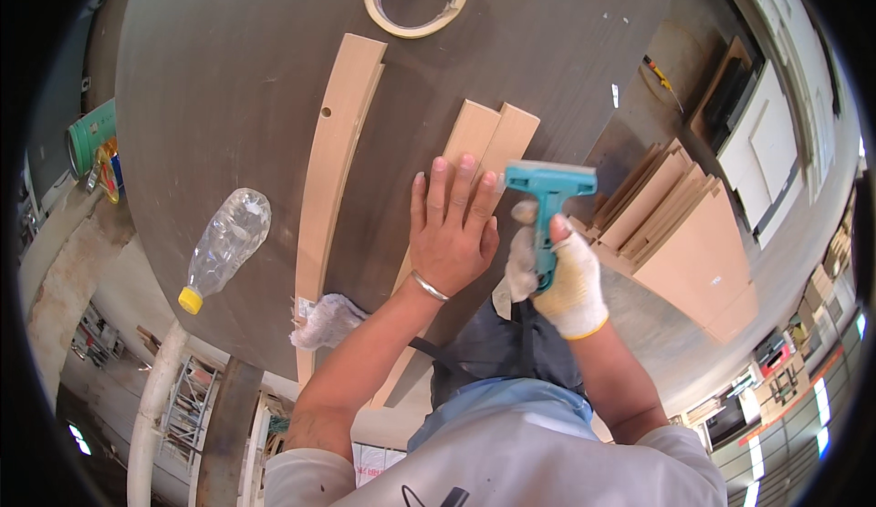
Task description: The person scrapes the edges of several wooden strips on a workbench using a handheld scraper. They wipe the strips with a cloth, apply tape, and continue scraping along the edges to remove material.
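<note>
My bare left hand (450, 238) lies flat with its fingers spread on two pale wooden strips (476, 125) set side by side on a dark table (246, 78). A metal bangle (429, 286) circles that wrist. In a white and yellow glove, my right hand (577, 288) is wrapped round the handle of a teal scraper (550, 183) with a wide head. The scraper's head sits just right of the strips; whether it touches them I cannot tell. Left of the hands is a longer wooden piece (330, 160) with a small round hole. A crumpled whitish cloth (330, 321) rests by its near end.
A roll of tape (372, 5) lies at the far side. A clear plastic bottle (222, 244) with a yellow cap lies on the left. To the right stands a stack of wooden panels (698, 251). Beyond it is a yellow-handled tool (659, 75). A green container (89, 140) is at far left.
</note>
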`<state>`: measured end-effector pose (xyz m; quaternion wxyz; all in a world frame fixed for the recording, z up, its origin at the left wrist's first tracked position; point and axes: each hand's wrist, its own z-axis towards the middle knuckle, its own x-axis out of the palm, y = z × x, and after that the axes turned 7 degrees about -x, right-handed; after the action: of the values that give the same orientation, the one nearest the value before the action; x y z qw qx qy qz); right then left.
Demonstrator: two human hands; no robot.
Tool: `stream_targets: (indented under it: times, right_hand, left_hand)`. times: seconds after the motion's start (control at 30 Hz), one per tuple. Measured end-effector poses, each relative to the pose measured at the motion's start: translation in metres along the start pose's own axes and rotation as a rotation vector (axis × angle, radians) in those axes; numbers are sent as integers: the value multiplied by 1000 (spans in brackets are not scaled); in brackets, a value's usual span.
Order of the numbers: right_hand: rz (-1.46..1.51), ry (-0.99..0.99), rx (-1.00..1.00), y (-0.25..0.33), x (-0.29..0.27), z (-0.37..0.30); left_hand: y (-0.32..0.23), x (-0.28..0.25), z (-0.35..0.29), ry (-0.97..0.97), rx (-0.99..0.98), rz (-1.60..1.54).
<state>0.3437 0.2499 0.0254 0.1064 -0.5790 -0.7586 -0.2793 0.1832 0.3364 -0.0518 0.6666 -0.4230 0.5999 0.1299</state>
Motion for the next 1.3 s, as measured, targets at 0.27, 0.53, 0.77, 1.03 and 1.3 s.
stream_targets:
  times: [0.27, 0.53, 0.77, 1.03, 1.3]
  right_hand:
    - [205, -12, 107, -39, 6, 7]
    - [174, -37, 81, -41, 12, 8]
    - [118, -17, 64, -36, 5, 11]
    - [38, -58, 13, -46, 8, 10]
    - [78, -73, -6, -48, 10, 15]
  left_hand:
    - [4, 4, -4, -31, -40, 58]
    - [7, 9, -6, -21, -18, 116]
    - [11, -10, -4, 117, -10, -124]
    - [25, -14, -19, 123, 59, -16]
    - [30, -9, -23, 105, 82, -64]
